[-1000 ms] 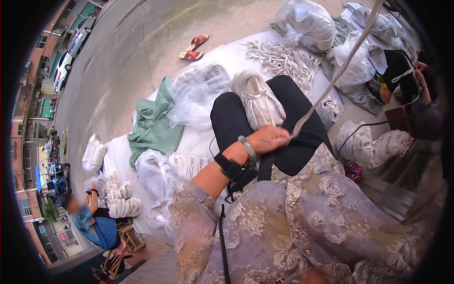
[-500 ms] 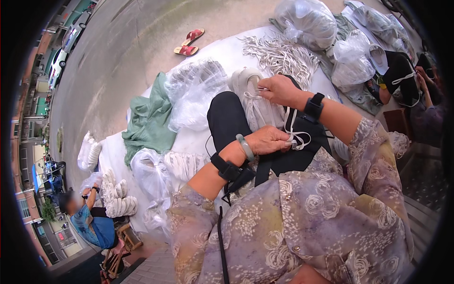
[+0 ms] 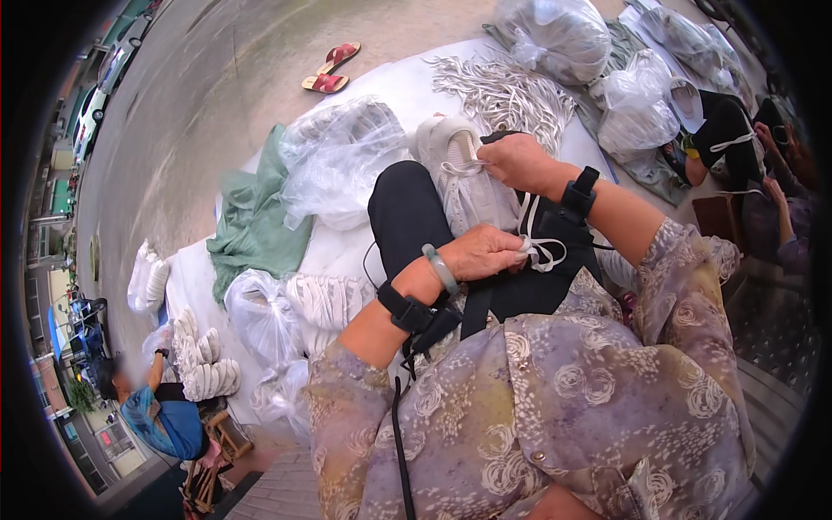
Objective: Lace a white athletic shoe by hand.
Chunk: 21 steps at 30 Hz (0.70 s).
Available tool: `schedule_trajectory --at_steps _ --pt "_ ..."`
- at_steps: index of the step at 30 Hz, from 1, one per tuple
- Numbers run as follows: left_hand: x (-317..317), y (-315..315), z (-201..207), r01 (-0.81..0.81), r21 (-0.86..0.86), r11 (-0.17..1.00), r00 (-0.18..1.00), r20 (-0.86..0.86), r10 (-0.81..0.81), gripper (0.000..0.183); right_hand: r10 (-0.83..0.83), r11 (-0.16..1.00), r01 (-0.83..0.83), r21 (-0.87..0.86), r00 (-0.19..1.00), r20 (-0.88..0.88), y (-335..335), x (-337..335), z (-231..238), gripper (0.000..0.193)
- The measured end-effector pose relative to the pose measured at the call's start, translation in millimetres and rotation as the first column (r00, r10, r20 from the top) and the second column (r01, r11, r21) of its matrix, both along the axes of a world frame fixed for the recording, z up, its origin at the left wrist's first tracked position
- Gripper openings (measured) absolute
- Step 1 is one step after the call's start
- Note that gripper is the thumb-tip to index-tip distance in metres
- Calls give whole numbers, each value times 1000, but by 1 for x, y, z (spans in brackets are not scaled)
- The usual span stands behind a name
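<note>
A pale grey-white shoe lies on my lap, toe pointing away from me. My left hand presses on the near end of the shoe and pinches the white shoelace that loops beside it. My right hand is closed on the lace at the shoe's eyelets, near the middle of the shoe. Both wrists carry black bands; the left also has a pale green bangle.
A heap of loose white laces lies on the white sheet ahead. Clear plastic bags of shoes, a green cloth and stacked white soles lie left. Red sandals sit on the pavement. Other people sit at lower left and right.
My right hand, out of view a second ago with the lace pulled taut upward, has come down onto the shoe's eyelets. The left hand stays on the shoe.
</note>
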<state>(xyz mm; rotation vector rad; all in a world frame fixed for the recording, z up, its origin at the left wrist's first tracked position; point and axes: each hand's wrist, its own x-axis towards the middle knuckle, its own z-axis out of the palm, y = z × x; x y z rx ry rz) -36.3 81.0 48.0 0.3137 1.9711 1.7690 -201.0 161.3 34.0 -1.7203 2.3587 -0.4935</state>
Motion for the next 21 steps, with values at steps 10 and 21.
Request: schedule_trajectory --at_steps 10,21 --pt "-10 -8 5 -155 -124 980 987 -52 150 26 106 993 -112 -20 973 -204 -11 -9 -4 8" --pt "-6 -7 9 -280 -137 950 958 -98 268 18 -291 955 68 289 34 956 -5 -30 -12 18"
